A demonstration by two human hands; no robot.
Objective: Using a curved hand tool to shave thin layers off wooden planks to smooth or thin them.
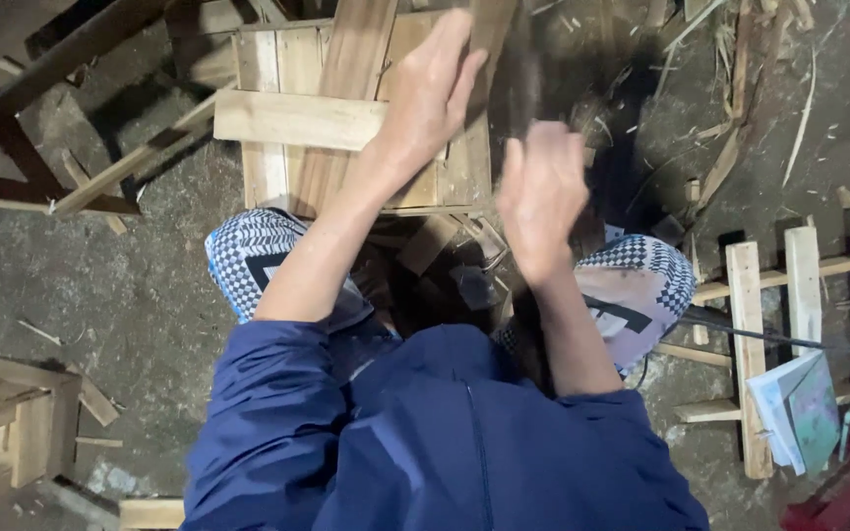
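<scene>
A grey concrete floor [130, 285] littered with shavings and offcuts spreads under everything; at its upper middle lies a wooden slat panel [292, 118], the mark for all else; right of the panel rests a slatted frame [804, 285]; at its near edge, the left hand [430, 93] lies flat, fingers spread, on a plank; beside it the right hand [541, 192] is blurred, grip impossible to tell.

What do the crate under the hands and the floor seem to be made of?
The crate looks like bare, unpainted wood: pale slats with visible grain and rough sawn edges. The left hand rests flat on its slats. The floor seems to be rough grey concrete or packed earth, dull and mottled, strewn with wood splinters; the picture does not settle which.
</scene>
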